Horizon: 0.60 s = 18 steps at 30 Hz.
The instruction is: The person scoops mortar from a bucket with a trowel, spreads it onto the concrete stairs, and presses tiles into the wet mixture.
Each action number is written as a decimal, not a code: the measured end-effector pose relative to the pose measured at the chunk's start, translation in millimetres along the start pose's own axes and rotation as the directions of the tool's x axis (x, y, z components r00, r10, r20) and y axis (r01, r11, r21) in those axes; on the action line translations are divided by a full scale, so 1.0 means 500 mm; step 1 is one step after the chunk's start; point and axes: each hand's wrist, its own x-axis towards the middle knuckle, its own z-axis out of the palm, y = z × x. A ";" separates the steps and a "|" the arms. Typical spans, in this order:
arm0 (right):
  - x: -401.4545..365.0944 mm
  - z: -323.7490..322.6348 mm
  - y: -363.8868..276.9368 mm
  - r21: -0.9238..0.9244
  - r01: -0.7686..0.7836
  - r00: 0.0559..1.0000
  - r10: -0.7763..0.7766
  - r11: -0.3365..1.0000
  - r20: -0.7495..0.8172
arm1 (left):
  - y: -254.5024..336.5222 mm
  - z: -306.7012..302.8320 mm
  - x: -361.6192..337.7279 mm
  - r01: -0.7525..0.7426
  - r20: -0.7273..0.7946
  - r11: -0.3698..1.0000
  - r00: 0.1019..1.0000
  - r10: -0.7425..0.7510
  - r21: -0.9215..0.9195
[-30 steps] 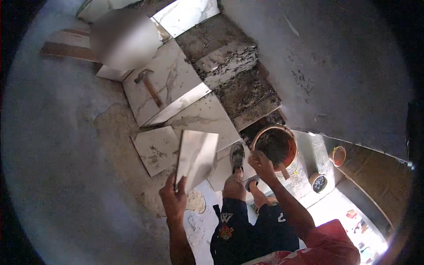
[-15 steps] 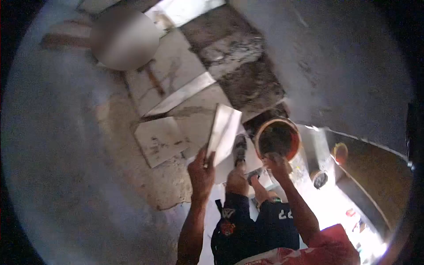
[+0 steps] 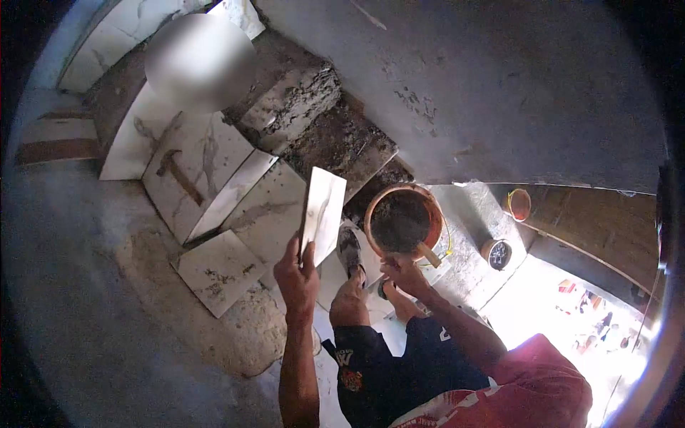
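Observation:
My left hand grips a narrow piece of white marbled tile near its lower end, holding it tilted above the laid tiles. Just below the near rim of an orange bucket is my right hand, its fingers curled together. Whatever lies between those fingers is hidden. Dark grey mortar sits in the bucket. A wooden handle sticks out over its near rim, close to my right hand, and a wire bail with a yellow grip hangs at the right.
Tiled and bare mortar steps climb toward the upper left. A hammer lies on one tile, and a loose tile lies at the left. Along the right stand a small bucket, a round container and a wooden board.
The view has swung right and steadied, so the steps and bucket appear farther left. My right hand has drawn slightly back from the bucket's rim. My left hand keeps the tile piece.

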 end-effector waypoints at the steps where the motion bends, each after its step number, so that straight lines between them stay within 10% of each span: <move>1: -0.006 -0.007 -0.011 0.033 -0.010 1.000 0.011 0.999 -0.029 | -0.001 0.009 0.006 -0.034 0.022 0.999 0.999 0.034 0.018; 13: -0.023 -0.089 0.039 -0.105 -0.204 0.978 0.199 0.973 -0.057 | 0.027 0.111 0.103 -0.248 0.100 0.965 0.966 0.239 0.090; 18: -0.003 -0.114 0.093 -0.081 0.034 0.975 -0.051 0.996 -0.217 | 0.020 0.116 0.098 -0.357 0.089 0.932 0.932 0.352 0.061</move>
